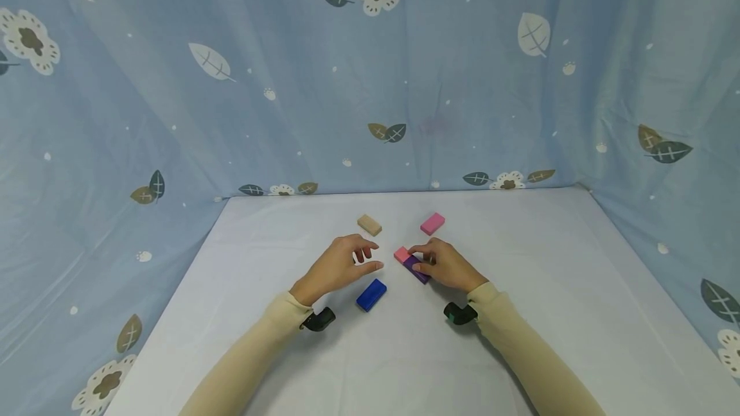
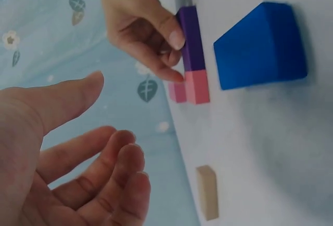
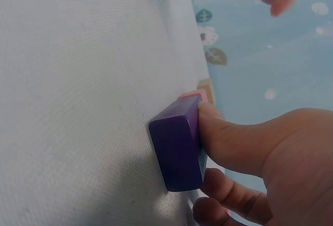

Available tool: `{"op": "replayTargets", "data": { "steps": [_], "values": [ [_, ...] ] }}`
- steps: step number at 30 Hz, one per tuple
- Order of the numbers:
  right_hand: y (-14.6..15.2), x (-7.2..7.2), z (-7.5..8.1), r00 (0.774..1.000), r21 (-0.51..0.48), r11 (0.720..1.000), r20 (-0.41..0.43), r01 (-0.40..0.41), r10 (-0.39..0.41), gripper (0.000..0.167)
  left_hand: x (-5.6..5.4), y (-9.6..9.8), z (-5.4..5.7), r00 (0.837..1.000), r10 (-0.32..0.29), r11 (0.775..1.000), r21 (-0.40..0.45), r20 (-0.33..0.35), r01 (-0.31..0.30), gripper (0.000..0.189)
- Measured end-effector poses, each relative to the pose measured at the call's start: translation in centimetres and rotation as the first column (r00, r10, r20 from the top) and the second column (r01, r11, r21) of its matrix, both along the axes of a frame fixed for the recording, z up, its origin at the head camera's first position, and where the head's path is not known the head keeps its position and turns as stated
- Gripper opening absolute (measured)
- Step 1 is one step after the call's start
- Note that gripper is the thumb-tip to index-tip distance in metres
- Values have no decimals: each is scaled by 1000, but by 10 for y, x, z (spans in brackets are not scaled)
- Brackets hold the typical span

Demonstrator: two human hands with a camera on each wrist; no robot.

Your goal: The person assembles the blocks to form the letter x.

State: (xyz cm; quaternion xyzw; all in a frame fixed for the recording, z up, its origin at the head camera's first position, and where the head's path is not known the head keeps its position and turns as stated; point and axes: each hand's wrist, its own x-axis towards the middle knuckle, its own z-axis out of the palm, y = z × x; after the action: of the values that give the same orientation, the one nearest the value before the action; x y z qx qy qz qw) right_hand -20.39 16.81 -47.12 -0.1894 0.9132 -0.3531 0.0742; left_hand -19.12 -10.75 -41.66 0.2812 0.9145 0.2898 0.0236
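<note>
My right hand [image 1: 452,267] holds a purple block [image 3: 174,150] with thumb and fingers, low at the white tabletop. End to end with it lies a salmon-pink block [image 2: 197,87], the two touching in one line. One fingertip of the right hand is at the pink block. To the left, my left hand [image 1: 335,268] hovers with relaxed, slightly bent fingers and thumb apart, holding nothing. Closest to the left hand on the near side is a blue block [image 1: 371,295], lying flat on the table.
Beyond the hands lie a natural wood block [image 1: 369,225] on the left and a brighter pink block [image 1: 432,224] on the right. The white-covered table [image 1: 578,262] ends at a blue patterned curtain [image 1: 462,69] on the back and sides.
</note>
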Motion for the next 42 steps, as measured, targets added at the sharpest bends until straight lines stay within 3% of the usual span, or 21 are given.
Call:
{"op": "replayTargets", "data": {
  "steps": [9, 23, 32, 42],
  "values": [
    [1, 0, -1, 1000, -10, 1000, -12, -12, 12, 33, 11, -6, -11, 999, 12, 1000, 0, 42, -12, 41],
    [1, 2, -1, 999, -6, 1000, -32, -13, 12, 33, 19, -8, -25, 993, 12, 999, -33, 115, -8, 46],
    [0, 2, -1, 1000, 1, 1000, -23, -9, 9, 34, 23, -4, -32, 995, -14, 993, -114, 100, 25, 43],
    [1, 0, -4, 1000, 12, 1000, -15, -6, 6, 35, 24, -1, -36, 996, 0, 985, -173, 94, 16, 43]
  ]
}}
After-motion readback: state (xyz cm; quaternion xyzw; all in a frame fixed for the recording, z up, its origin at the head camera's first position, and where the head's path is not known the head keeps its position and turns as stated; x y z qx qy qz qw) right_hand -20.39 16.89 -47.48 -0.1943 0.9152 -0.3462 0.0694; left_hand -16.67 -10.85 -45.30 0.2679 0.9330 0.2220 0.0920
